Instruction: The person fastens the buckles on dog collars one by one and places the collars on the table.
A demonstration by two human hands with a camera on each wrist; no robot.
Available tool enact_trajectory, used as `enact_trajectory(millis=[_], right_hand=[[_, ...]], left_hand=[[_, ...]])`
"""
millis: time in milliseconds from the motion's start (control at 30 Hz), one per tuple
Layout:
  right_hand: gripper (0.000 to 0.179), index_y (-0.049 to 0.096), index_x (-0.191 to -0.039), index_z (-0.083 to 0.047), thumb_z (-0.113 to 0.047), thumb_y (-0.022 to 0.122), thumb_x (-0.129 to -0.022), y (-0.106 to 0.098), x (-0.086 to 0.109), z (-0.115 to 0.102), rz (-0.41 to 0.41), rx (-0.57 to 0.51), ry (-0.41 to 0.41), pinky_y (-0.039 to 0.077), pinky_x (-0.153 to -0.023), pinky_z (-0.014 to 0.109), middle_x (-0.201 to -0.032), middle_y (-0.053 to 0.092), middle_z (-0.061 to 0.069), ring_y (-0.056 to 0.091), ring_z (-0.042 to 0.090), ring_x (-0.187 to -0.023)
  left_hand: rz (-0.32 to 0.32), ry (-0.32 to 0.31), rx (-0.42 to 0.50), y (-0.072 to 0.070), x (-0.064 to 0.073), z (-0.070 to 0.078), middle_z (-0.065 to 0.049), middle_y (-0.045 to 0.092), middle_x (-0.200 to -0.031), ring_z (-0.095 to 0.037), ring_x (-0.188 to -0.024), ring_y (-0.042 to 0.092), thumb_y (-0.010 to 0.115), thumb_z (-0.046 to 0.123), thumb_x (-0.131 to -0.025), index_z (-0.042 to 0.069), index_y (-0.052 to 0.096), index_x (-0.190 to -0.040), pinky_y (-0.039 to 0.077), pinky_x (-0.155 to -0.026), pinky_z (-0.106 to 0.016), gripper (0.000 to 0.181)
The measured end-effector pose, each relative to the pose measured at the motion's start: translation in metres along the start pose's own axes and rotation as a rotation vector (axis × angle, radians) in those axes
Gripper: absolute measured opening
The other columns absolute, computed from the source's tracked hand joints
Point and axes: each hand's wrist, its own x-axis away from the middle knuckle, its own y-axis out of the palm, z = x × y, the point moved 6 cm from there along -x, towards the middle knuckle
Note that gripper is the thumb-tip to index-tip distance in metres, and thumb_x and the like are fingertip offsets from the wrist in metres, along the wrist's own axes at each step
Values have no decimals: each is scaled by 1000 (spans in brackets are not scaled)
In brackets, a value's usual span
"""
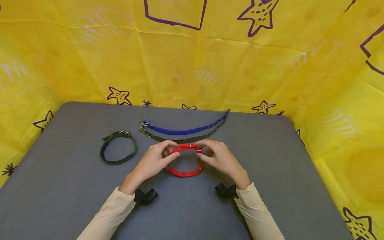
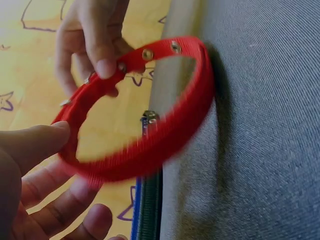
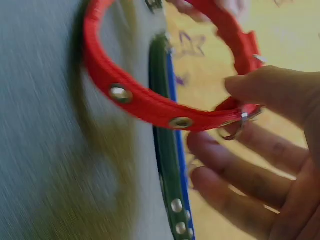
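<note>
A red pet collar (image 1: 186, 174), closed into a loop, is held between both hands above the grey table. My left hand (image 1: 154, 156) pinches its left side between thumb and fingers. On the other side my right hand (image 1: 220, 157) pinches the collar close to its metal buckle and ring (image 3: 241, 120). Metal eyelets (image 3: 181, 122) show along the red strap in the right wrist view. The lower part of the loop hangs toward the table, and the left wrist view blurs it. Fingers hide parts of the strap.
A dark green collar (image 1: 118, 162), looped, lies to the left on the grey table (image 1: 186, 213). Behind the hands, a blue collar (image 1: 183, 132) and another green collar (image 1: 168, 139) lie stretched out side by side. Yellow patterned cloth (image 1: 192, 66) rises around the table.
</note>
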Motion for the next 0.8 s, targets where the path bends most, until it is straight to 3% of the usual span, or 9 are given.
enact_trajectory(millis=[267,800], right_hand=[[34,68,-122,-12,-12,75,-88,-27,8,37,-26,-58,150,55,-66,25,-105,75,12,72,14,-72],[37,65,-126,-6,-12,73,-90,-77,38,101,94,-11,373,55,-64,28,-111,69,23,74,28,-78]], left_hand=[[26,-1,-122,-4,-2,-12,3,64,-86,-10,-75,56,68,21,-95,8,68,-113,45,-66,-24,22],[224,-104,-173,-38,-2,-41,-8,66,-92,-20,-81,57,67,15,-94,5,68,-110,43,-72,-33,19]])
